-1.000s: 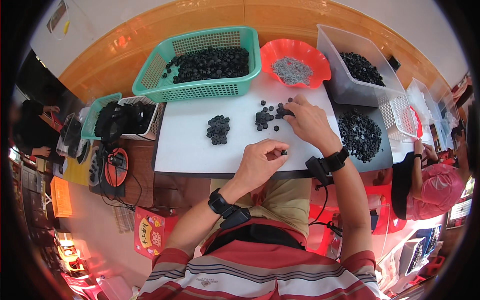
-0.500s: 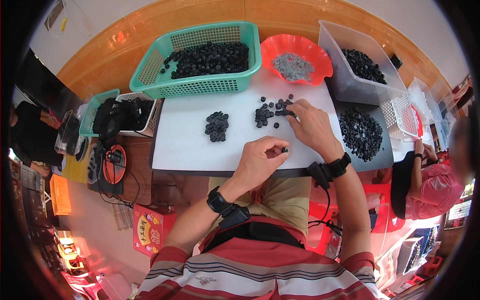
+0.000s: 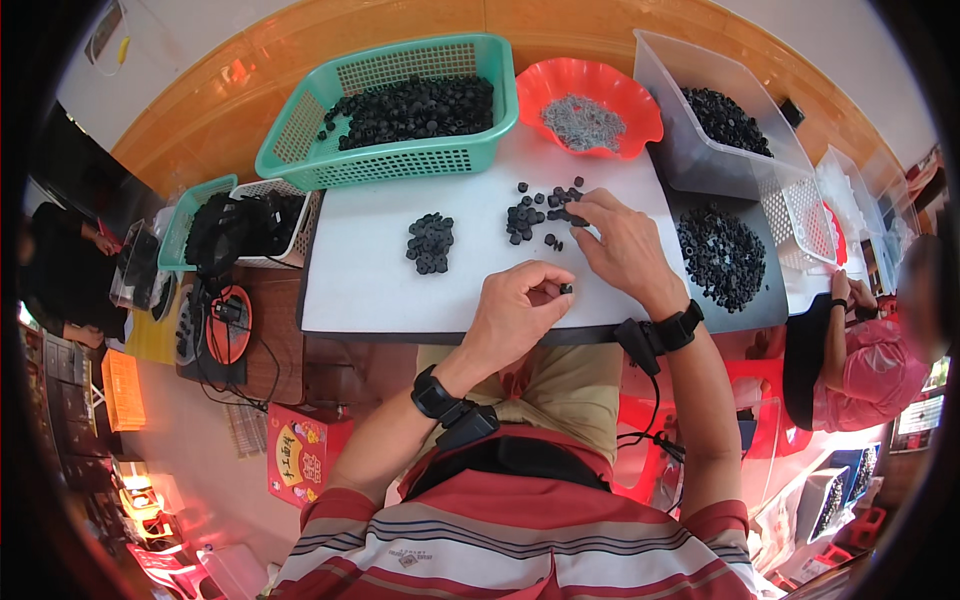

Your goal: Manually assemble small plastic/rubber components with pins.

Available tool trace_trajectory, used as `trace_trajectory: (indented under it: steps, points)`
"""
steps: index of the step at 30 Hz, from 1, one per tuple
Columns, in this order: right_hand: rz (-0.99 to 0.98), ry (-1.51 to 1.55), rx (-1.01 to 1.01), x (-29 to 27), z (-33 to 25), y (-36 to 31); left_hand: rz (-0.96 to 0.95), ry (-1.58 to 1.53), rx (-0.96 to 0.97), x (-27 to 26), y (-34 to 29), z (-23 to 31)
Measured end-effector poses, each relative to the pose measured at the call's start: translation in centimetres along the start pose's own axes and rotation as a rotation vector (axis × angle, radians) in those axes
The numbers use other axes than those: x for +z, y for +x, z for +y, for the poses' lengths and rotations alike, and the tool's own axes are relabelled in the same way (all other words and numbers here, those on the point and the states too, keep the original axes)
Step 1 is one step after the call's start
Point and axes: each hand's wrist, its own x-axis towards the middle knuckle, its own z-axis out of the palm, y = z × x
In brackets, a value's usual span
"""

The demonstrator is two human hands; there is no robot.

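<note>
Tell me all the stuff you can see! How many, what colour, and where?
Parts: too many to count, black, in piles and containers
Table: 1, white top, in front
Green baskets: 2, green, table's back and left
White baskets: 2, white, left and right
Bowl: 1, red, table's back
Thin bits: many, grey, in the bowl
Tubs: several, clear, mostly right
Crate: 1, orange, lower left
Box: 1, red, below the table
Others: at least 2 people, black and pink clothes, far sides
Edge clutter: too blurred to count
Wristbands: 2, black, one per wrist
Left grip: 1, bare, pinching a part over the table
Right grip: 1, bare, at the right-hand small pile
</note>
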Motion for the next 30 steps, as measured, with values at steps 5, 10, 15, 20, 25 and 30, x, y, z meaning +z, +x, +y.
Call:
trace_trajectory:
  steps: [5,10,15,20,25,30]
  points:
    - [-0.034,-0.017,0.054,-0.4,-0.4,-1.2,0.008,-0.035,-0.017,-0.2,0.0,-0.5]
    - [-0.117,-0.053,0.058,0.0,-0.6,-3.1,0.03,-0.102,-0.052,-0.3,0.2,-0.4]
    - [-0.136,-0.137,0.077,0.0,-0.9,-2.9,0.033,-0.082,-0.065,-0.4,0.2,-0.4]
    - [0.068,0.023,0.056,-0.1,-0.9,-3.8,0.054,-0.192,-0.047,-0.3,0.5,-0.7]
    - [0.096,0.547,0.119,-1.0,-3.2,-5.7,0.012,-0.674,-0.257,-0.9,0.8,-0.4]
    - [0.157,0.582,0.092,-0.5,-4.2,-6.4,-0.072,-0.88,-0.344,-0.7,0.8,-0.5]
